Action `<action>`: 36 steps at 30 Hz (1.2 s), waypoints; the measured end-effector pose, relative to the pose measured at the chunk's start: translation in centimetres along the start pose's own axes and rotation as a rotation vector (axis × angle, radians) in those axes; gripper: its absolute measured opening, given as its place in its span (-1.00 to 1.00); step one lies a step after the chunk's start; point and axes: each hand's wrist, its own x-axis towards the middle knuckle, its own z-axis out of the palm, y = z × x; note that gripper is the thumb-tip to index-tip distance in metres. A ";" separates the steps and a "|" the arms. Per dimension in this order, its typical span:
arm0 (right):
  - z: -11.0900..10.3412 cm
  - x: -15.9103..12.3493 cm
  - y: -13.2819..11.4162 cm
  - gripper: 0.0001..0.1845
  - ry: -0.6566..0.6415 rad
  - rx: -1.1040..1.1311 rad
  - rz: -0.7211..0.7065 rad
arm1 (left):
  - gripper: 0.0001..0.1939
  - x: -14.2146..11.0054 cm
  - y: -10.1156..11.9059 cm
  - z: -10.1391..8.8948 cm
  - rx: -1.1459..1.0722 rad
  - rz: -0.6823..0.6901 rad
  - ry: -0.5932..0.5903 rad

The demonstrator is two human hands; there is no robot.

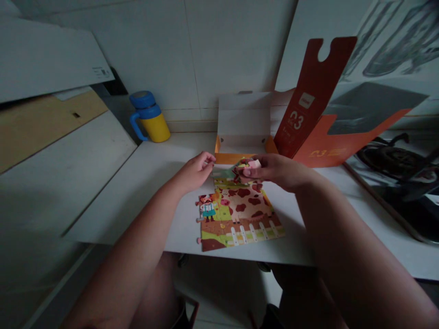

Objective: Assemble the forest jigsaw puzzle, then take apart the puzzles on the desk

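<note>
A partly assembled jigsaw puzzle lies on the white table, showing a spotted cow, a farmer and a white fence. Along its left edge, interlocking tabs stick out. My right hand is closed on a few puzzle pieces with pink, red and green print, held over the puzzle's top edge; how many cannot be made out. To the left, my left hand hovers near the front corner of the open box, its fingers loosely curled and apart from the thumb, with nothing visible in it.
Behind the puzzle stands an open orange-and-white box. A tall orange carton is right of it. Dark metal gear lies at far right. A blue-and-yellow jug stands at back left, beside white panels.
</note>
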 end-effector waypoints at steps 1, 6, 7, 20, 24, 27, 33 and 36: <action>-0.8 -0.9 -0.5 -0.52 -0.121 -0.059 0.058 | -0.77 0.0 -0.3 -0.1 0.124 0.032 0.011; -2.0 -3.7 -1.7 -0.48 -0.526 -0.056 0.267 | -0.64 -0.1 -1.1 0.1 0.409 0.145 -0.086; -1.5 -3.7 -1.7 -0.43 -0.576 -0.040 0.287 | -0.58 -0.1 -1.1 0.2 0.431 0.168 -0.112; -1.1 -4.7 -2.9 -0.42 -0.609 -0.113 0.376 | -0.46 0.1 -1.5 0.3 0.405 0.153 -0.154; -1.3 -4.8 -3.0 -0.36 -0.570 -0.156 0.397 | -0.61 0.1 -1.6 0.3 0.395 0.151 -0.144; -0.7 -4.4 -2.9 -0.38 -0.613 -0.163 0.392 | -0.69 0.2 -1.5 0.3 0.403 0.161 -0.146; 0.4 -3.1 -2.3 -0.41 -0.705 -0.206 0.384 | -0.59 0.1 -1.3 0.4 0.423 0.156 -0.138; 0.7 -2.6 -1.9 -0.43 -0.669 -0.233 0.377 | -0.43 0.4 -1.5 0.4 0.401 0.123 -0.125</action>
